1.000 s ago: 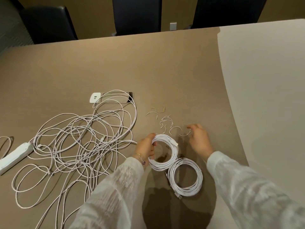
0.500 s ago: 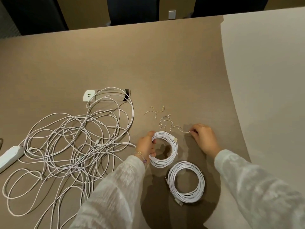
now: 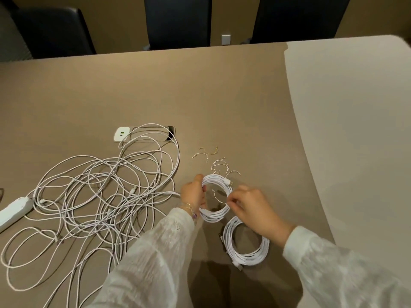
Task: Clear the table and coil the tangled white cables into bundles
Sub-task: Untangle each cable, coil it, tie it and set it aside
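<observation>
My left hand (image 3: 194,195) grips the left side of a coiled white cable bundle (image 3: 219,213), holding it just above the table. My right hand (image 3: 253,208) pinches a thin twist tie (image 3: 219,197) that curves across the inside of that coil, at its right edge. A second coiled white bundle (image 3: 245,252) lies flat on the table just below and to the right. A large tangle of loose white cables (image 3: 97,196) spreads over the left half of the brown table (image 3: 200,96).
Several loose twist ties (image 3: 213,160) lie just beyond the held coil. A white charger block (image 3: 121,134) and a table socket slot (image 3: 155,132) sit behind the tangle. A white power strip (image 3: 13,211) lies at the left edge. Black chairs (image 3: 178,21) stand behind the table.
My right hand picked a twist tie from the pile and brought it back and left to the held coil. The left hand kept its grip on the coil.
</observation>
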A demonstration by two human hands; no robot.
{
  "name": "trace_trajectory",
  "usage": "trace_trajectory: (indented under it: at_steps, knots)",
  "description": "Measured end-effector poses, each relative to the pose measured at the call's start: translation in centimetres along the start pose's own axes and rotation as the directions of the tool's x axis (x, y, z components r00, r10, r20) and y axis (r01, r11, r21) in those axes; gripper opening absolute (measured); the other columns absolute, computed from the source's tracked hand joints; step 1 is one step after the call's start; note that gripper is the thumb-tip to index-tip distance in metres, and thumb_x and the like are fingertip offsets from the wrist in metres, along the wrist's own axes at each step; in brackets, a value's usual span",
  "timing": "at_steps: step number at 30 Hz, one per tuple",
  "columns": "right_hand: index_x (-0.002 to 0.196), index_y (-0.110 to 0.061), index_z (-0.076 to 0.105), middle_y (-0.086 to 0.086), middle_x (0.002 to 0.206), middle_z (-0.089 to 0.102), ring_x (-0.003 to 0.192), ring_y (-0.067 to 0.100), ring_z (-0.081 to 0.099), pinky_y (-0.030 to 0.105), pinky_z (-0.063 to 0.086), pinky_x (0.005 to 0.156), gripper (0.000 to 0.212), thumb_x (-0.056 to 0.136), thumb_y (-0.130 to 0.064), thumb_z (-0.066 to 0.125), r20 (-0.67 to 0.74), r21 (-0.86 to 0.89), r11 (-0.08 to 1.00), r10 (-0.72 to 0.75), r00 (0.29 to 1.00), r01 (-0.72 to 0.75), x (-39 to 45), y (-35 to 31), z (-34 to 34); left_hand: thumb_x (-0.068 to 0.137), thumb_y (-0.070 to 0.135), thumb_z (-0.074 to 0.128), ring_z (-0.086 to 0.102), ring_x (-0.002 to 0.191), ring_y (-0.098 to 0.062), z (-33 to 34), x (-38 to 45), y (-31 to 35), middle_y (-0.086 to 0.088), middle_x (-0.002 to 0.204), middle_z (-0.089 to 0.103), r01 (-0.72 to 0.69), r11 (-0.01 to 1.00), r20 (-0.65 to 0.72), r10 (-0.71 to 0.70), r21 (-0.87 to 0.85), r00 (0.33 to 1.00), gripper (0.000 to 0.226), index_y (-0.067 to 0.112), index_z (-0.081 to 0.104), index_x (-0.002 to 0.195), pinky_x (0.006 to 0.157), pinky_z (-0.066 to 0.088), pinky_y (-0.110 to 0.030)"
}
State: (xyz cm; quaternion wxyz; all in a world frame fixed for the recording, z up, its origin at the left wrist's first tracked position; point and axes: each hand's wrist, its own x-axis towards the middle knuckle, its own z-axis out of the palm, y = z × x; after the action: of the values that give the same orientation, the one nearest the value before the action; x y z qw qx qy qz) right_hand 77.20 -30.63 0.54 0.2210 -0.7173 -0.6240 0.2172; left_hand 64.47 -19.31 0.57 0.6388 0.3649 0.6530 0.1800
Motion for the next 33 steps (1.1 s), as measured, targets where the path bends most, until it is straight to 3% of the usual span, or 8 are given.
trace_trajectory:
  at_steps: [6,10,14,19,23,26,30,33]
  knots:
    - [0.069,-0.017,0.062,-0.001,0.074,0.056,0.077,0.024,0.058,0.04,0.051,0.049,0.029,0.081,-0.031,0.041,-0.256,-0.165,0.985,-0.085,0.963,0.043,0.1,-3.5,-0.2,0.095,0.03,0.049,0.026,0.027,-0.013,-0.3,-4.6,0.1,0.005,0.033,0.031,-0.153,0.987,0.064,0.149,0.05,0.987,0.044,0.009,0.047,0.056,0.039,0.024,-0.017]
    - [0.076,-0.016,0.06,-0.001,0.08,0.053,0.078,0.022,0.054,0.043,0.049,0.051,0.025,0.087,-0.03,0.043,-0.353,-0.116,0.992,-0.094,0.931,0.057,-0.4,-4.9,-0.1,0.098,0.032,0.047,0.032,0.031,-0.014,-1.0,-6.8,-0.1,0.005,0.035,0.035,-0.273,0.954,0.08,0.265,0.125,0.961,0.047,0.008,0.052,0.058,0.043,0.029,-0.02]
    - [0.082,-0.017,0.06,-0.001,0.081,0.054,0.077,0.021,0.055,0.039,0.049,0.052,0.019,0.089,-0.03,0.049,-0.44,-0.073,0.992,-0.126,0.889,0.104,-1.8,-6.3,-0.3,0.098,0.037,0.048,0.036,0.053,-0.02,-2.3,-7.8,-0.4,-0.002,0.051,0.038,-0.481,0.842,0.086,0.475,0.243,0.876,0.043,0.017,0.045,0.06,0.056,0.035,-0.038]
    - [0.082,-0.015,0.06,-0.002,0.083,0.056,0.078,0.018,0.053,0.035,0.047,0.06,0.017,0.09,-0.029,0.054,-0.433,-0.082,0.971,-0.237,0.87,0.224,-2.8,-7.1,-1.8,0.1,0.036,0.048,0.037,0.053,-0.019,-4.0,-9.4,0.0,-0.007,0.054,0.041,-0.629,0.681,0.228,0.59,0.375,0.775,0.049,0.015,0.042,0.056,0.056,0.034,-0.033]
    - [0.082,-0.015,0.062,-0.007,0.082,0.056,0.075,0.01,0.052,0.019,0.04,0.065,0.025,0.088,-0.039,0.055,-0.331,0.04,0.95,-0.279,0.902,0.308,-3.6,-7.9,-4.3,0.098,0.041,0.05,0.036,0.047,-0.017,-5.5,-10.8,0.5,0.0,0.048,0.037,-0.625,0.682,0.335,0.528,0.379,0.78,0.048,0.013,0.047,0.06,0.053,0.032,-0.03]
    - [0.081,-0.02,0.061,-0.012,0.083,0.053,0.075,0.001,0.05,0.012,0.038,0.066,0.025,0.083,-0.045,0.06,-0.255,0.208,0.933,-0.237,0.938,0.292,-4.2,-8.7,-5.9,0.099,0.041,0.047,0.03,0.034,-0.011,-6.3,-12.4,0.8,0.009,0.04,0.034,-0.542,0.779,0.417,0.399,0.314,0.816,0.044,0.015,0.048,0.064,0.041,0.027,-0.02]
    - [0.078,-0.021,0.064,-0.013,0.102,0.06,0.092,0.003,0.058,0.016,0.045,0.077,0.011,0.081,-0.024,0.074,-0.181,0.301,0.901,-0.268,0.946,0.313,-5.3,-9.8,-7.2,0.102,0.036,0.044,0.019,0.037,-0.009,-7.1,-14.7,1.5,0.005,0.045,0.026,-0.378,0.877,0.515,0.186,0.297,0.837,0.045,0.021,0.04,0.06,0.039,0.018,-0.014]
    - [0.076,-0.014,0.068,-0.009,0.096,0.067,0.085,0.003,0.062,0.016,0.048,0.078,0.01,0.078,-0.016,0.078,-0.141,0.335,0.886,-0.289,0.947,0.32,-6.0,-10.6,-7.5,0.1,0.03,0.044,0.013,0.04,-0.009,-7.3,-15.7,1.7,0.004,0.049,0.021,-0.267,0.902,0.572,0.027,0.34,0.82,0.039,0.023,0.035,0.062,0.042,0.013,-0.014]
